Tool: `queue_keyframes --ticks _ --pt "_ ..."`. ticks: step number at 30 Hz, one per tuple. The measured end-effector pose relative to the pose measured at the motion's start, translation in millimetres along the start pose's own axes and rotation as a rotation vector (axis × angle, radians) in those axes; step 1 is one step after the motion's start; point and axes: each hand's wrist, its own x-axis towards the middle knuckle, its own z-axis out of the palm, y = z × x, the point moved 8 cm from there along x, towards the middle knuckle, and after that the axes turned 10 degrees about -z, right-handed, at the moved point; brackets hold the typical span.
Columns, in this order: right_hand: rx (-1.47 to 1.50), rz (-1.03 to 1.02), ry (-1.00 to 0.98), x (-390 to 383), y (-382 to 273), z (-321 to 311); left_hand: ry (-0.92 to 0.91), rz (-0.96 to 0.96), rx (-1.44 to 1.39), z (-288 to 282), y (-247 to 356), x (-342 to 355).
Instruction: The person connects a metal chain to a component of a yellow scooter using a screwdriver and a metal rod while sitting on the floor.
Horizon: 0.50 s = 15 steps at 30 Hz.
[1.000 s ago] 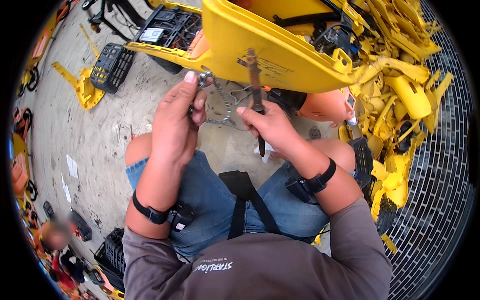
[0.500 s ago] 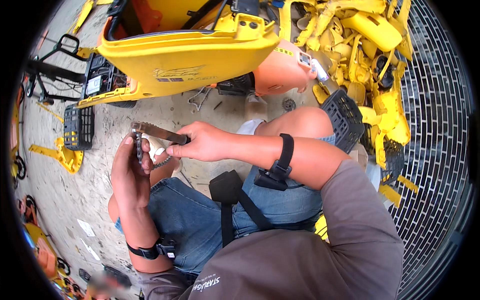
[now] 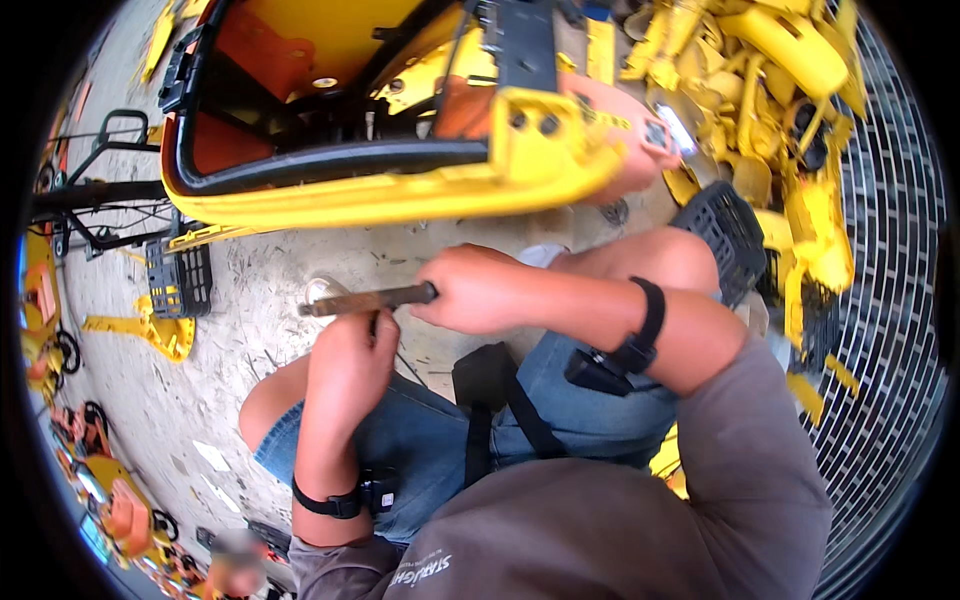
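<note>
My right hand [image 3: 468, 292] grips a long, rusty metal tool [image 3: 355, 301] by its dark end, holding it level over my lap, its far end pointing left. Just below the tool is my left hand [image 3: 345, 365], closed with its back turned up; a small dark piece shows by its thumb, but the rest of what it holds is hidden. Beyond both hands stands a yellow scooter body [image 3: 380, 205] with an open, black-rimmed compartment.
Broken yellow panels [image 3: 760, 120] are piled at right beside a black crate [image 3: 725, 235] and a brick-patterned surface [image 3: 885, 300]. Another crate [image 3: 180, 275] and a yellow part [image 3: 170, 330] lie on the left floor [image 3: 250, 280]. A blurred person [image 3: 235, 565] is at lower left.
My right hand has swung left, bringing the upright tool level over my left hand. My left hand has lowered and turned over, hiding the chain seen earlier. The view has shifted.
</note>
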Motion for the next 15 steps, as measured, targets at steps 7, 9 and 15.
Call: queue_keyframes --ticks 7,9,15 --pt "0.079 -0.157 0.142 -2 32 14 -0.055 0.368 -0.327 10 4 56" --pt "0.063 -0.100 0.065 -2 16 1 -0.399 0.045 -1.079 30 -25 62" --pt "-0.002 -0.032 0.056 -8 1 -24 -0.322 -0.038 -1.272 44 -19 49"
